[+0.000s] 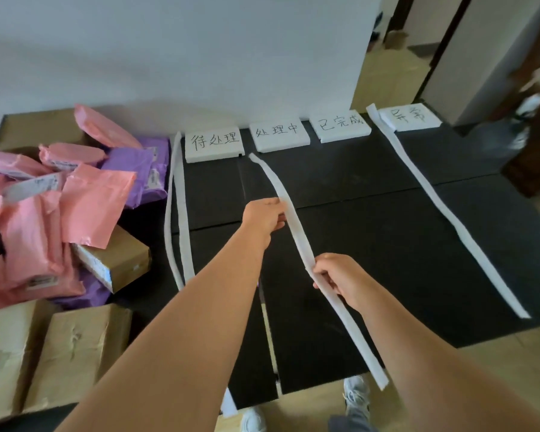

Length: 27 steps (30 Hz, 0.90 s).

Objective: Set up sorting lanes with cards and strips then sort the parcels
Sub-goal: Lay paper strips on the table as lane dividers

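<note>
Right hand point(337, 282): fingers curled round a flat, soft white strip point(303, 244) above the black mat point(371, 229). Left hand point(264, 216): fingers pinch the same strip farther up. The strip's far tip lies near the gap between the first two slab-like white cards point(214, 144). Glossy pink and purple parcels point(91, 201) are heaped left of the mat.
</note>
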Each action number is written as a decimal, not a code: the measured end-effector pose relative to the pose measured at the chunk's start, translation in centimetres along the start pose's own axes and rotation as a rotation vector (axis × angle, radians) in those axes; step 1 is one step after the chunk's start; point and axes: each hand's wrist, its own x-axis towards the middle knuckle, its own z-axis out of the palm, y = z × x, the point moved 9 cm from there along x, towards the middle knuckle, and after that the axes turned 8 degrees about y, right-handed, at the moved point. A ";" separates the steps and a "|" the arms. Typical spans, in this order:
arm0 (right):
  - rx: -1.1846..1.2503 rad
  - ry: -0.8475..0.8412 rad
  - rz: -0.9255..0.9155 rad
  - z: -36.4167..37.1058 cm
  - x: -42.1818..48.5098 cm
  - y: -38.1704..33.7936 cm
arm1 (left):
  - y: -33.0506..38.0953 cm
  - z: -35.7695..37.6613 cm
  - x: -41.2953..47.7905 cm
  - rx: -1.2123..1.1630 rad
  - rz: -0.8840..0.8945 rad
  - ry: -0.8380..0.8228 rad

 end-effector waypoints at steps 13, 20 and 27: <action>-0.035 -0.133 -0.124 -11.9 9.6 0.4 | 8.7 16.2 1.2 0.043 0.223 0.131; -0.001 -0.155 -0.100 -14.6 12.7 0.4 | 8.9 20.9 4.0 0.149 0.197 0.152; -0.001 -0.152 -0.001 -14.4 15.7 2.7 | 3.9 23.6 6.8 0.437 0.096 -0.005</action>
